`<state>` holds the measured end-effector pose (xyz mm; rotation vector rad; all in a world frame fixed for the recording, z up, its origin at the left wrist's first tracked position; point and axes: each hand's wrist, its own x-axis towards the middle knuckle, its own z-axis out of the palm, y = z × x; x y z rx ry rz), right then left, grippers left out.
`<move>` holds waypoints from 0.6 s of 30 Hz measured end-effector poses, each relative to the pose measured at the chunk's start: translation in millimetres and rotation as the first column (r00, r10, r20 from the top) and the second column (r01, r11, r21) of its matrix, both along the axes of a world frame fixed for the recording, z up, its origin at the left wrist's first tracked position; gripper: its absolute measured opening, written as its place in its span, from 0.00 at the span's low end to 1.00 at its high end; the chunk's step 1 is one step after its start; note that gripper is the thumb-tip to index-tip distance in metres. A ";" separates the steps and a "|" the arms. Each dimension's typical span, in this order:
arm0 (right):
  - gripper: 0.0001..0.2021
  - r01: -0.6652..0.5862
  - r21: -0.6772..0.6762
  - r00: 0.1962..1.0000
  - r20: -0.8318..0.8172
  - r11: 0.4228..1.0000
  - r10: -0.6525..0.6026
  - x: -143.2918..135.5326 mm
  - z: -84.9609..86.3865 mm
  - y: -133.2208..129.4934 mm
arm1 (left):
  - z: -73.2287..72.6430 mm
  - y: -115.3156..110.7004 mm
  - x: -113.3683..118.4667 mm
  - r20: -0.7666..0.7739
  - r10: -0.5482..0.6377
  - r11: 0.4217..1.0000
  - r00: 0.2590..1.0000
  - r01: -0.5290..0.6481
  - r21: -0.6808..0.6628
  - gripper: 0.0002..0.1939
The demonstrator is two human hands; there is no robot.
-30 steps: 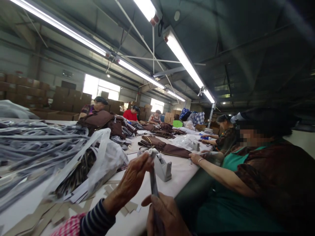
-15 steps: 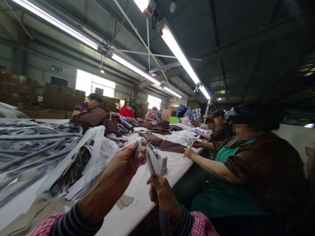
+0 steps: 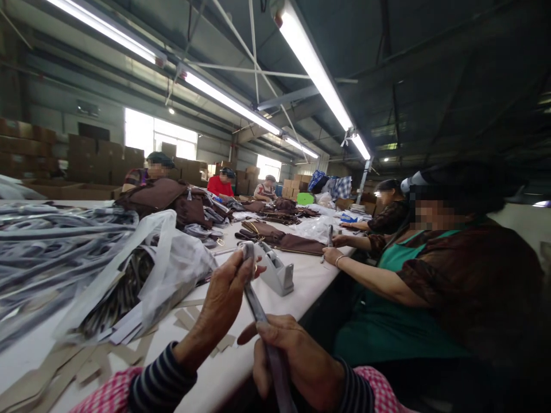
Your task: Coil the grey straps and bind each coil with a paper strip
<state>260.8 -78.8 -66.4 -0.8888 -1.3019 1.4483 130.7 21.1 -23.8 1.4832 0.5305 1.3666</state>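
My left hand [image 3: 226, 292] pinches the upper end of a grey strap [image 3: 257, 307], which looks wrapped in clear plastic there. Lower down, my right hand [image 3: 301, 355] is closed round the same strap, and its tail hangs past the bottom edge of the view. Just beyond my fingers a grey tape dispenser [image 3: 279, 278] stands on the white table [image 3: 215, 381]. To the left of my hands lies an open white plastic bag [image 3: 178, 258] with a bundle of dark strips in it. Flat beige card pieces [image 3: 64, 370] are scattered by my left forearm.
Many plastic-wrapped grey straps [image 3: 64, 246] are heaped on the left. Brown bags [image 3: 288, 238] lie along the table. At right, a co-worker in a green apron [image 3: 400, 321] handles a strap at the table edge. Others sit farther back, near stacked cartons [image 3: 105, 160].
The strap has been pulled straighter and now slants down toward me. My right hand has come lower and nearer, and my left hand has turned. The tape dispenser shows more fully.
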 end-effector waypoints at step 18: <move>0.16 0.159 0.353 0.798 0.505 0.922 -0.330 85.9 77.3 21.1 | -28.5 -10.2 4.8 -0.638 0.143 0.856 0.756 0.230 0.463 0.14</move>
